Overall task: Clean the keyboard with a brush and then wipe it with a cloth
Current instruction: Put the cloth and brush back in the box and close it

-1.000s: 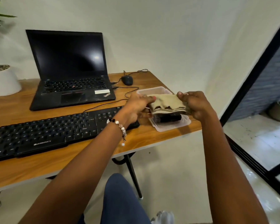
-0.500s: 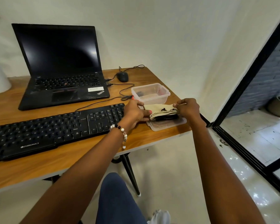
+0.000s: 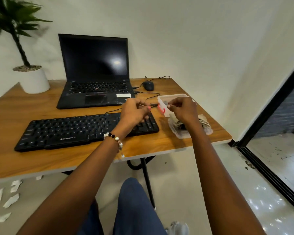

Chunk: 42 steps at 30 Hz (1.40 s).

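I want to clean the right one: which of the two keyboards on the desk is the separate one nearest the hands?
The black standalone keyboard at the desk's front edge, under the left hand; the other is built into the laptop behind it.

On the table [image 3: 41, 160], the keyboard [image 3: 71, 131] lies near, the laptop [image 3: 95, 85] behind it, the plant pot [image 3: 33, 80] far left. The mouse [image 3: 148, 85] sits right of the laptop. Right of the keyboard a lid [image 3: 185, 134] bears the cloth [image 3: 204, 122], the box [image 3: 170, 97] behind it.

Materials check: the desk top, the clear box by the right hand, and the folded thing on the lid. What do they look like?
Desk top: wood or wood-look laminate, warm brown grain, slight sheen; pale edge suggests a veneered board.
Clear box: translucent plastic, thin glossy walls, with a red clip.
Lid: same clear plastic, flat.
Cloth: soft beige fabric, matte, folded with creases.
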Each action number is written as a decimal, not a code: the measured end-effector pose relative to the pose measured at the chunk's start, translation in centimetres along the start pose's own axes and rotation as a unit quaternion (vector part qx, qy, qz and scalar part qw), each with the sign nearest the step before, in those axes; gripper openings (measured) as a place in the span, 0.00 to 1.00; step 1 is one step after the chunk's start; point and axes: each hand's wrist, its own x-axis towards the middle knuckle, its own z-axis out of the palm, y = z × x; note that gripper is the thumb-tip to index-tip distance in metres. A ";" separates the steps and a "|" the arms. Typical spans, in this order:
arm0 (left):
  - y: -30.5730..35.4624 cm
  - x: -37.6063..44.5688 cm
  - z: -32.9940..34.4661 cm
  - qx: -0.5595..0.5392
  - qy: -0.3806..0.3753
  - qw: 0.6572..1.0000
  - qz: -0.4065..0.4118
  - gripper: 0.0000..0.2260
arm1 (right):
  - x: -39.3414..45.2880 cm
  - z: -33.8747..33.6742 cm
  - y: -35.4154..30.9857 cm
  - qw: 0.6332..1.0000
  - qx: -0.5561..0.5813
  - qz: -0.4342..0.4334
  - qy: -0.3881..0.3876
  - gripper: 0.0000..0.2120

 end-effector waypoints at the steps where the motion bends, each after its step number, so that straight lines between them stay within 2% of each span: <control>1: -0.3 -0.3 -1.3 -0.009 0.025 1.000 -0.002 0.04 | -0.3 0.7 -0.5 1.000 0.022 -0.005 -0.006 0.07; 4: -2.2 -1.4 -5.7 -0.007 0.116 0.993 0.009 0.04 | -1.6 3.5 -2.0 0.998 0.050 -0.010 -0.038 0.06; 7: -4.5 -2.7 -9.8 0.138 0.160 0.975 0.068 0.03 | -3.5 5.8 -3.5 0.995 0.036 -0.041 -0.082 0.08; 9: -5.9 -3.8 -12.4 0.272 0.141 0.946 0.103 0.08 | -5.0 7.1 -4.2 0.986 0.016 -0.087 -0.138 0.14; 11: -7.2 -4.6 -14.8 0.386 0.089 0.910 0.121 0.15 | -6.2 8.4 -4.4 0.972 -0.038 -0.139 -0.185 0.22; 13: -8.2 -5.5 -16.7 0.469 0.018 0.878 0.093 0.23 | -6.8 10.0 -4.2 0.949 -0.137 -0.175 -0.224 0.28; 16: -9.7 -6.3 -18.4 0.533 -0.041 0.842 0.069 0.27 | -7.5 11.7 -3.8 0.924 -0.241 -0.181 -0.236 0.27; 20: -10.9 -6.4 -18.9 0.503 -0.017 0.859 0.092 0.24 | -7.4 12.9 -3.7 0.930 -0.252 -0.170 -0.209 0.22; 28: -11.8 -2.9 -19.2 0.449 -0.009 0.889 0.094 0.22 | -4.0 14.9 -4.0 0.936 -0.234 -0.162 -0.208 0.21; 39: -12.1 0.2 -19.6 0.439 -0.009 0.895 0.074 0.23 | -1.7 16.1 -4.9 0.936 -0.237 -0.152 -0.211 0.22; 42: -11.5 0.2 -18.6 0.424 0.018 0.902 0.083 0.24 | -1.9 15.3 -4.7 0.946 -0.187 -0.160 -0.213 0.22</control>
